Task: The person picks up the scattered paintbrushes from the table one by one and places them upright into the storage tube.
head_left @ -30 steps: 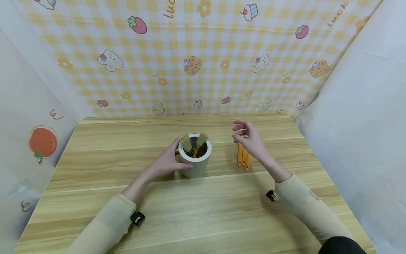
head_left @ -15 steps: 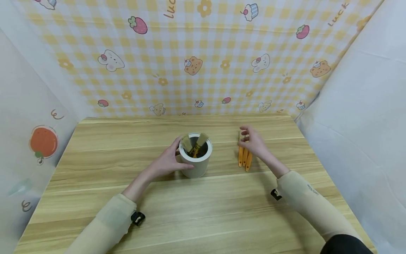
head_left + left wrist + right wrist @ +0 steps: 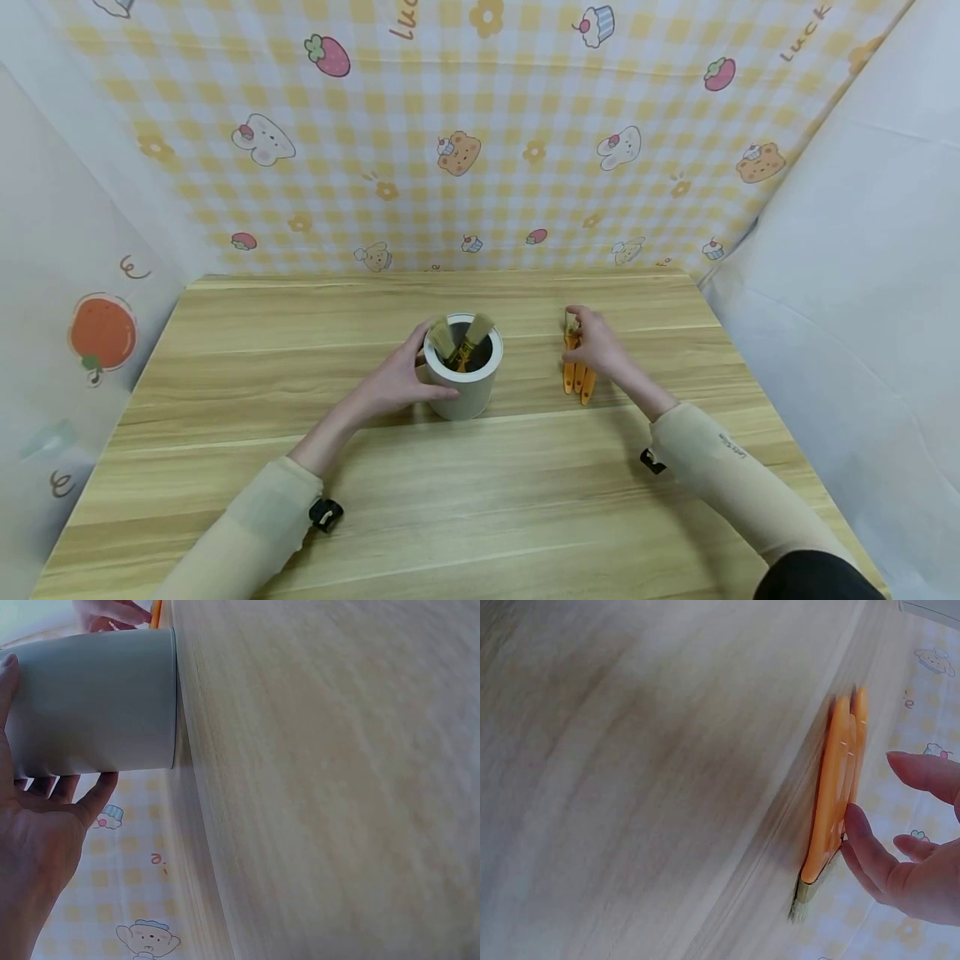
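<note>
My left hand (image 3: pixel 393 382) grips the side of a pale grey canister (image 3: pixel 462 405), thumb in front and fingers round the back. The canister stands upright, and two paintbrushes (image 3: pixel 477 331) stick out of it, bristles up. In the left wrist view the canister (image 3: pixel 97 705) lies between thumb and fingers. To its right, my right hand (image 3: pixel 602 347) hovers over several orange-handled paintbrushes (image 3: pixel 568 379) lying side by side on the table. The right wrist view has fingertips at the near brush handles (image 3: pixel 829 802), thumb apart from them; whether they touch is unclear.
The wood-grain table (image 3: pixel 487 500) meets a yellow checked backdrop (image 3: pixel 495 108) at its far edge. White sheets hang at the left (image 3: pixel 45 250) and right (image 3: pixel 847 292) sides.
My right hand has come down and slightly right onto the loose paintbrushes, its fingers reaching around their upper part. The left hand and canister have stayed in place.
</note>
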`<state>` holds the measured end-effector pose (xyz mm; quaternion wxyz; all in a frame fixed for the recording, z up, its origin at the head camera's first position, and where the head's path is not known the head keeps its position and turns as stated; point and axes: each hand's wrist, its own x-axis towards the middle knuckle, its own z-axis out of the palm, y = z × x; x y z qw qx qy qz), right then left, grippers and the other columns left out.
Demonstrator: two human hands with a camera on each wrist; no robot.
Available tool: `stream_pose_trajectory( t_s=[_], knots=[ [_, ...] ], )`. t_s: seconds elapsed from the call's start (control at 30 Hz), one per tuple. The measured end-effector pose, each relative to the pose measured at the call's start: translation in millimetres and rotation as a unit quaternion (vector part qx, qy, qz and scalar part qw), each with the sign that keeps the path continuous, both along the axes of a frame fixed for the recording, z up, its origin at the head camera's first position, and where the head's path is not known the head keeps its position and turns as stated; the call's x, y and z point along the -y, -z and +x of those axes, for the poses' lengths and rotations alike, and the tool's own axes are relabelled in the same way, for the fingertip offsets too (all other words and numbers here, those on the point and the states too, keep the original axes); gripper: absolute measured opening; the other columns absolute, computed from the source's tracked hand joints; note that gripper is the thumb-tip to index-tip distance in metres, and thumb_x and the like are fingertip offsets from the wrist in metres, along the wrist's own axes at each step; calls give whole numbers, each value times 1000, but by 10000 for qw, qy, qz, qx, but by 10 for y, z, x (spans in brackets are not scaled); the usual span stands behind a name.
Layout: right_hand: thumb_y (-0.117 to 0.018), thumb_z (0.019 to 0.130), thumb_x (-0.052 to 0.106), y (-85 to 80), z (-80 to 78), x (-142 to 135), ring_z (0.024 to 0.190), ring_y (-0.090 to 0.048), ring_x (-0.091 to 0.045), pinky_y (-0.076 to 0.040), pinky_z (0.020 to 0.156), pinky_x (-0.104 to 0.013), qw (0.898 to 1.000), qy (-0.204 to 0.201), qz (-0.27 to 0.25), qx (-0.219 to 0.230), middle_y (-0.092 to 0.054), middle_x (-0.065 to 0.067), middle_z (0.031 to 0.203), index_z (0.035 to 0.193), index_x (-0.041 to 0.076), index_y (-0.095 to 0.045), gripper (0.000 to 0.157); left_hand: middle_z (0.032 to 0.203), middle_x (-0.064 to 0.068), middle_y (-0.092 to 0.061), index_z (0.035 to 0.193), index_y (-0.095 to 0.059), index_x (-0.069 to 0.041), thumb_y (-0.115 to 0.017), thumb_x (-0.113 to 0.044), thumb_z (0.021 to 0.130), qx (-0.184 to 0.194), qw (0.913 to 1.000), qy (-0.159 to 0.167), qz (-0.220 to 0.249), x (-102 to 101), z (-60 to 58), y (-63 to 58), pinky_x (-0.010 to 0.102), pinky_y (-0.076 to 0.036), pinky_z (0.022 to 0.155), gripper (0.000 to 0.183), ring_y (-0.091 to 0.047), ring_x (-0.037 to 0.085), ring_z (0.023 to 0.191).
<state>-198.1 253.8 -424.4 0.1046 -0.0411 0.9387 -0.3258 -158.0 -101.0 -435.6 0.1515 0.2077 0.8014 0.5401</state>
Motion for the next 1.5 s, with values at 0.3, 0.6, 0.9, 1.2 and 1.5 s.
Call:
stream_pose_trajectory(
  t_s=[0.3, 0.6, 0.9, 1.2, 1.5],
  knots=[
    [-84, 74, -4, 85, -15, 45, 139, -43, -50, -45, 114, -61, 9986, 2, 461, -257, -31, -33, 159, 161, 2, -27, 103, 163, 11, -37, 162, -20, -30, -91, -32, 78, -19, 10000, 12, -22, -1, -6, 2, 65, -33, 122, 111, -38, 48, 149],
    [-82, 74, -6, 141, -10, 80, 140, -43, -48, -50, 109, -61, 9997, -11, 94, -223, -31, -31, 162, 162, 4, -26, 105, 164, 11, -36, 162, -19, -30, -91, -32, 78, -17, 10000, 11, -35, 5, -1, 2, 66, -33, 121, 110, -37, 49, 149],
    [-79, 78, -4, 163, -61, 92, 119, -61, -42, -57, 99, -51, 9997, -208, 96, -74, -56, -30, 140, 160, -3, -25, 98, 164, 11, -36, 162, -19, -29, -91, -32, 79, -59, 10000, 39, -36, 4, 5, -2, 66, -33, 121, 110, -38, 49, 149],
    [-70, 82, -7, 152, -76, 98, 100, -62, -29, -53, 77, -30, 9996, -209, 64, 177, -63, -20, 113, 154, -5, -36, 79, 164, 11, -36, 162, -19, -29, -91, -32, 78, -20, 10000, 44, -21, -3, 2, 6, 67, -33, 121, 111, -38, 48, 149],
    [-63, 89, -8, -33, -79, 124, 88, -54, -19, -55, 66, -23, 9909, 128, -1333, 120, -51, -14, 107, 145, -6, -36, 62, 163, 12, -37, 162, -19, -29, -92, -31, 78, 20, 10000, 3, -19, 1, -4, 9, 67, -32, 121, 111, -37, 50, 149]
  ],
)
